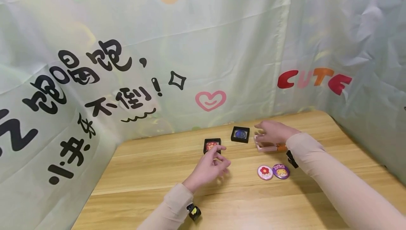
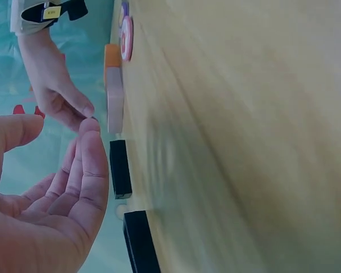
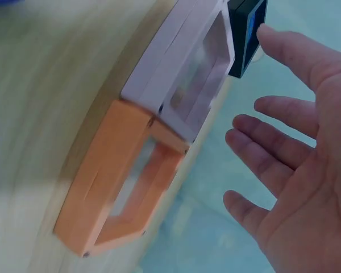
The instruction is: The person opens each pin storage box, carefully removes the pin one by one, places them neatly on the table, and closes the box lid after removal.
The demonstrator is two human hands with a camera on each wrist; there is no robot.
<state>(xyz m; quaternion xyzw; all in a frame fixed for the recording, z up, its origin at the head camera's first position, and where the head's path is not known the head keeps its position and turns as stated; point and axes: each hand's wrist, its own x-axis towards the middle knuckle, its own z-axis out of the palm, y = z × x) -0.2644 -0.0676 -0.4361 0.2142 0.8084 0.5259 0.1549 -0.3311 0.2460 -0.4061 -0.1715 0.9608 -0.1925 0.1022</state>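
Observation:
My left hand (image 1: 207, 169) hovers above the table with relaxed fingers, holding nothing. Just beyond it lies a small black box (image 1: 206, 141) with a red badge (image 1: 211, 145) inside, partly hidden by the fingers. Over a pale pink box (image 1: 268, 149) and an orange box (image 1: 281, 147) hangs my right hand (image 1: 273, 132), its fingers apart and grasping nothing. The right wrist view shows the pink box (image 3: 159, 68) touching the orange box (image 3: 102, 176), both with window-like openings. To the left of the right hand sits another black box (image 1: 234, 138) with a blue badge (image 1: 241, 134) inside.
Two round badges lie side by side nearer me: a white one with a red flower (image 1: 265, 172) and a purple one with a yellow animal face (image 1: 281, 171). Printed cloth (image 1: 177, 113) stands behind the wooden table (image 1: 152, 166) and at both sides.

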